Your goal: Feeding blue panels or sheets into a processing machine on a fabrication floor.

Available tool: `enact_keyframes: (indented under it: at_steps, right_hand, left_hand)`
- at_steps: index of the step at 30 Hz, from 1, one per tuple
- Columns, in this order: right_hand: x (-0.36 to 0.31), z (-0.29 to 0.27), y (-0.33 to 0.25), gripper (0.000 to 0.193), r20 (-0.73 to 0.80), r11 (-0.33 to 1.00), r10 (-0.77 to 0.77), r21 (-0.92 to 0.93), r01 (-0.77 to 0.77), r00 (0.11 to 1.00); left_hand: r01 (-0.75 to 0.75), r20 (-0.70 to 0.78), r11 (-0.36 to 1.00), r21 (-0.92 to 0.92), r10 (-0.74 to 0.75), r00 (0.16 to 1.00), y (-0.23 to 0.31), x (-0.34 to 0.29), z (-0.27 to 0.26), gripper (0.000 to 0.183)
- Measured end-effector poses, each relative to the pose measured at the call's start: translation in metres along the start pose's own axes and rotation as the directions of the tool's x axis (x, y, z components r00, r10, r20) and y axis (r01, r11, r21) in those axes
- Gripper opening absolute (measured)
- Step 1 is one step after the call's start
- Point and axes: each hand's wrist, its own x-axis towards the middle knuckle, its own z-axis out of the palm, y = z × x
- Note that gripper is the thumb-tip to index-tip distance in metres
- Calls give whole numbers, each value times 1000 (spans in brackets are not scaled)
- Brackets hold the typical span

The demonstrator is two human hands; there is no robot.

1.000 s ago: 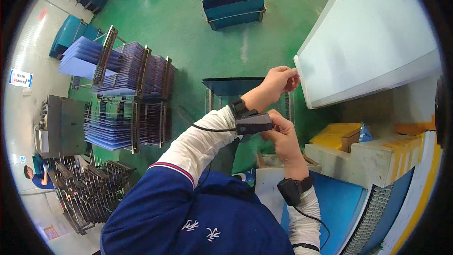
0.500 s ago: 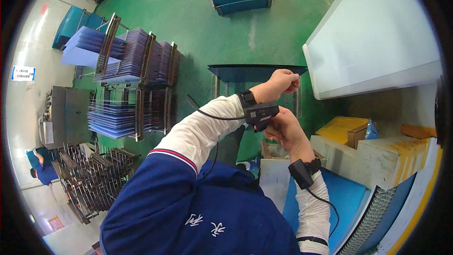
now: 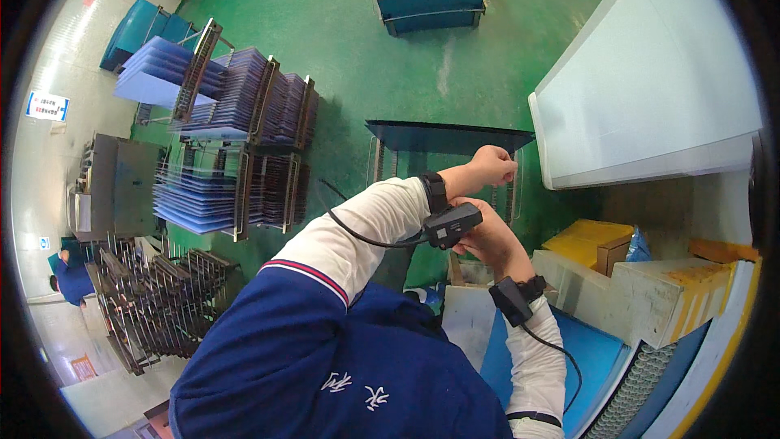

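Note:
My left hand (image 3: 493, 167) is stretched out to the right at the centre, its fingers curled into a loose fist with nothing showing in them. A black band (image 3: 435, 192) circles my left wrist, and a small black box-shaped device (image 3: 453, 226) with a cable sits against it. My right hand (image 3: 487, 234) is closed on that device from the right, with the fingertips partly hidden behind it. Another black device (image 3: 510, 301) with a cable is strapped to my right wrist. Beyond my left hand, a dark panel (image 3: 439, 136) lies across a metal rack.
Racks of bluish sheets (image 3: 236, 102) stand at left, with a pile of metal frames (image 3: 162, 301) nearer. A teal-covered rack (image 3: 431, 4) is farther off. At right are a large pale panel (image 3: 650, 81), a yellow package (image 3: 585, 242) and a white box (image 3: 662, 293). Someone in blue (image 3: 73, 276) is far left.
The view has shifted a little, so the surroundings sit slightly further right and lower. My right hand stays at the wrist device, which has turned slightly. My left hand remains curled.

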Motion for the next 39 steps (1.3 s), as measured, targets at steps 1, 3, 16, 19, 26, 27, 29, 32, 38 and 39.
enact_keyframes:
  at_steps: [1, 3, 16, 19, 26, 27, 29, 32, 38, 39]
  right_hand:
    - [-1, 1, 0, 15, -2, 1000, -1, 2, 1, 1000]
    - [-2, 4, 1, 17, -152, 972, 21, 235, 16, 988]
    - [8, -6, 19, 12, -457, 827, -181, 408, 386, 871]
    - [5, -6, 21, 12, -435, 834, -203, 393, 388, 877]
    - [11, -9, 25, 16, -352, 876, -360, 191, 443, 864]
    - [10, -3, 22, 15, -396, 856, -357, 224, 466, 846]
    - [5, -1, 22, 15, -440, 832, -353, 255, 492, 826]
    - [-1, -1, 20, 15, -425, 835, -344, 271, 480, 837]
    - [-5, 9, 4, 19, -346, 864, -305, 291, 410, 887]
    - [-7, 5, 5, 21, -336, 870, -291, 296, 393, 896]
  left_hand:
    - [11, 10, 1000, -12, -11, 1000, 2, -2, 0, 19]
    - [23, 22, 999, -22, -23, 1000, 6, -5, 0, 18]
    - [27, 0, 998, -63, -27, 1000, 14, -6, -6, 19]
    - [62, 33, 957, -285, -55, 998, 29, -15, -8, 19]
    - [151, 89, 829, -539, -122, 988, 32, -8, -5, 19]
    - [144, 62, 843, -518, -130, 990, 34, -9, -4, 19]
    - [107, 16, 883, -458, -112, 994, 33, -5, -2, 19]
    - [26, -81, 942, -335, -56, 995, 30, 2, -3, 19]
    - [-179, -187, 970, 163, 209, 960, 12, 18, 1, 21]
    - [-233, -153, 929, 286, 284, 947, 15, 17, 4, 21]
